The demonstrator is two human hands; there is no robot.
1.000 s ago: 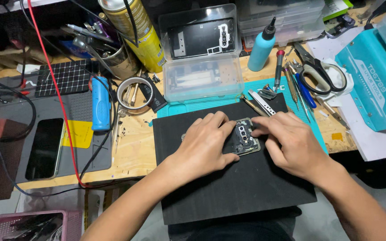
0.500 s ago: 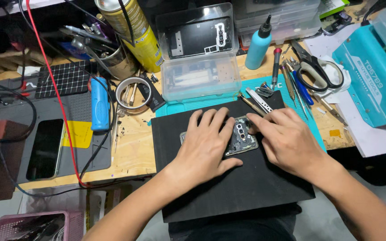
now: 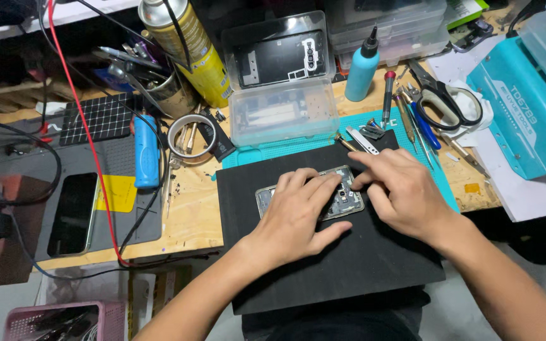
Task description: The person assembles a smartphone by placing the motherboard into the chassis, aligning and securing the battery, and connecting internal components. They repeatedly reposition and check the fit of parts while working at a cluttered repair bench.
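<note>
Opened phone [image 3: 342, 201] sits face-down w/ its back off, roughly mid black mat [image 3: 349, 265], near the mat's top half. Left hand [image 3: 298, 215] lies flat over the phone's left part, fingers spread, palm pressing it down, no pinch, just a flat hold. Right hand [image 3: 399, 189] comes in from the right, forefinger and thumb tips narrowed onto the phone's upper right edge; can't tell if anything tiny sits between them. Just above the mat: tweezers [image 3: 361, 139] and small metal bits on the teal pad [image 3: 285, 151]. Further back, clear plastic box [image 3: 282, 117] w/ lid up, blue bottle [image 3: 363, 69], yellow spray can [image 3: 191, 50]. Scissors [image 3: 443, 95] right, tape roll [image 3: 188, 136] left, wooden surface [image 3: 191, 221] under all.
</note>
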